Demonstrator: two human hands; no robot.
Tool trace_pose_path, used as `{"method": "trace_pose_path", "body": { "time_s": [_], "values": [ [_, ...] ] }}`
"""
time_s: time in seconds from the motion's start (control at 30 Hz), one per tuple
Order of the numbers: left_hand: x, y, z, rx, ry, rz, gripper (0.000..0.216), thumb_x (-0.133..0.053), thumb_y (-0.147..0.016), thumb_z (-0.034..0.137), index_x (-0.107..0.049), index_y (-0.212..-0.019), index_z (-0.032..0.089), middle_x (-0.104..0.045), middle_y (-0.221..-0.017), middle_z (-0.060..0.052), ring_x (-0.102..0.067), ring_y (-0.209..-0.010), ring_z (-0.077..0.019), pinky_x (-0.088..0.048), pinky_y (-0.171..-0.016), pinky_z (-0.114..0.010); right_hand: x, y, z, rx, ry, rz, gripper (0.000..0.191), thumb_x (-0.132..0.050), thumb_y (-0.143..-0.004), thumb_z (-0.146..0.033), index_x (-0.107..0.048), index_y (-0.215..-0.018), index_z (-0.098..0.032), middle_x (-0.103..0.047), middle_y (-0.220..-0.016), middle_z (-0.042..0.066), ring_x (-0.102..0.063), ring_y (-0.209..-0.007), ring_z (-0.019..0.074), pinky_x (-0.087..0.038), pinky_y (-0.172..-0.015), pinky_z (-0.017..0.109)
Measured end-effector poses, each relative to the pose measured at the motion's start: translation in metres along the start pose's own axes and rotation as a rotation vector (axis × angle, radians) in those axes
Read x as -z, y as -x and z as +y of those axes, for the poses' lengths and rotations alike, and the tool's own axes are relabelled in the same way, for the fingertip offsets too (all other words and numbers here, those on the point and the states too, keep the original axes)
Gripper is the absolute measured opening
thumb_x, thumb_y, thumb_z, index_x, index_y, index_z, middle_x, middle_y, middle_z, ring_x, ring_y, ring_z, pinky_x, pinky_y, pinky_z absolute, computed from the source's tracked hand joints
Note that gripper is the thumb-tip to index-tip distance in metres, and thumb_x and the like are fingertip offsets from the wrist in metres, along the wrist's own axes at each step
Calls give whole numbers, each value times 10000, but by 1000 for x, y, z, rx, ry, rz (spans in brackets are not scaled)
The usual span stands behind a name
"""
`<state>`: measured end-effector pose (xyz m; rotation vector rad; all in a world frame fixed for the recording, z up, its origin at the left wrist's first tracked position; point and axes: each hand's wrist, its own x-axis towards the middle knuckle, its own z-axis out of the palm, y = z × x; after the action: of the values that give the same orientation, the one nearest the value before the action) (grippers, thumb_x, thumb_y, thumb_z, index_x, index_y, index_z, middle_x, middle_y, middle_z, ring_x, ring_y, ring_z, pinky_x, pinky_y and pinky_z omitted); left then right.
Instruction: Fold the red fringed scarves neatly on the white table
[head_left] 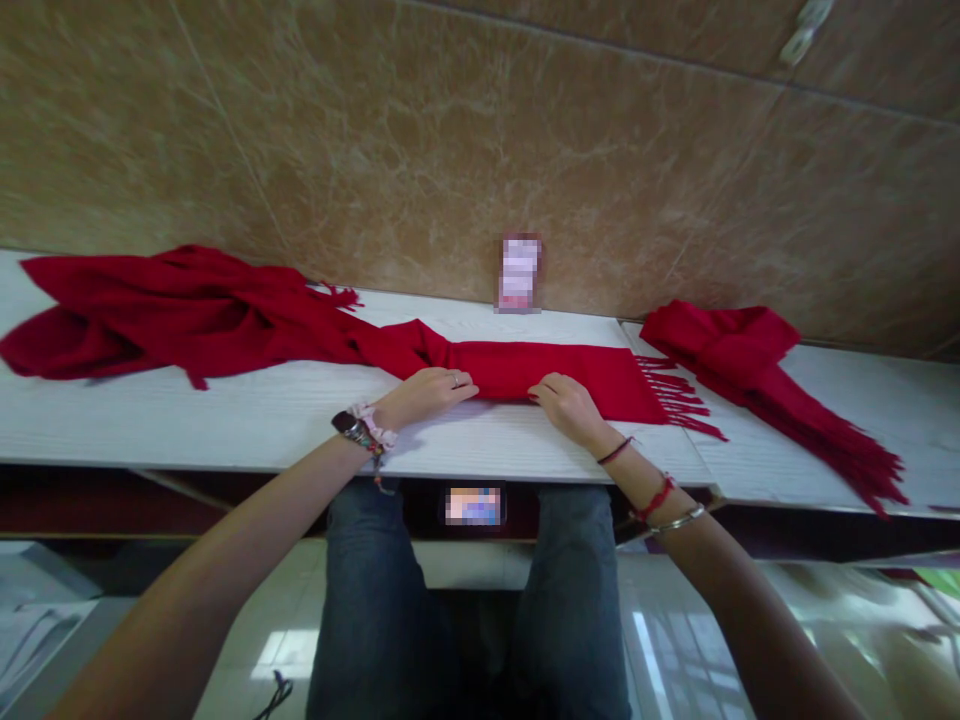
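A red fringed scarf [502, 368] lies along the white tabletop, its right part flat and folded into a narrow strip. My left hand [429, 394] has its fingers on the strip's near edge, close to where the cloth becomes bunched; a ring shows on one finger. Farther right along that edge, my right hand [566, 404] pinches the fabric between thumb and fingers. The fringe spreads out to the right of this hand. Leftward, the red cloth [187, 315] is a loose, crumpled heap; whether it is all one piece I cannot tell.
Another red scarf [727, 350], loosely folded with fringe, lies at the right. A phone-like object with a blurred screen [519, 272] leans on the brown marbled wall [420, 150]. A second blurred screen [472, 506] shows below the white tabletop's [255, 430] front edge.
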<state>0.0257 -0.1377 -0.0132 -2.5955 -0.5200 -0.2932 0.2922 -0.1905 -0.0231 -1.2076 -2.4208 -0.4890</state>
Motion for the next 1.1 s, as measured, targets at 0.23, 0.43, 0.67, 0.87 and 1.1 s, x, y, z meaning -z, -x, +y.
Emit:
{"method": "trace_pose_path", "body": {
  "time_s": [0.23,0.43,0.67,0.87,1.1],
  "values": [
    [-4,1,-4,111,12,83,241,-463,-888,128,-628,-1063,139,-669,-978,-80,-629,-844,-168,-484,-719,-281,6,-1,1,-64,11,-22,192,-563,-845,-156,-651,-1016,-154,-635,-973,111,-532,-921,222,-386,-767,331],
    [-1,0,-3,32,-3,33,254,-481,-866,84,-636,-1054,155,-657,-962,-62,-610,-836,-147,-466,-694,-249,6,1,1,-34,90,-126,185,-497,-877,-125,-678,-840,-140,-633,-768,81,-532,-757,191,-372,-689,301],
    [7,1,1,-26,14,33,220,-499,-866,97,-630,-1027,170,-649,-958,-49,-571,-897,-160,-447,-724,-260,4,7,5,14,-19,-87,201,-483,-872,-108,-681,-879,-141,-644,-848,96,-551,-796,189,-427,-715,311],
    [11,1,6,-64,-13,-82,240,-505,-864,97,-620,-1056,185,-636,-999,-54,-568,-901,-152,-437,-721,-260,-2,14,10,65,-314,-60,236,-504,-888,-216,-664,-1060,-197,-628,-1114,95,-556,-1050,199,-463,-899,369],
    [12,-2,7,-8,-30,-36,207,-515,-853,80,-625,-1004,169,-615,-902,-51,-549,-834,-162,-417,-659,-265,-3,11,7,49,-165,-57,187,-502,-879,-166,-687,-851,-165,-676,-864,86,-596,-835,187,-481,-756,325]
  ]
}}
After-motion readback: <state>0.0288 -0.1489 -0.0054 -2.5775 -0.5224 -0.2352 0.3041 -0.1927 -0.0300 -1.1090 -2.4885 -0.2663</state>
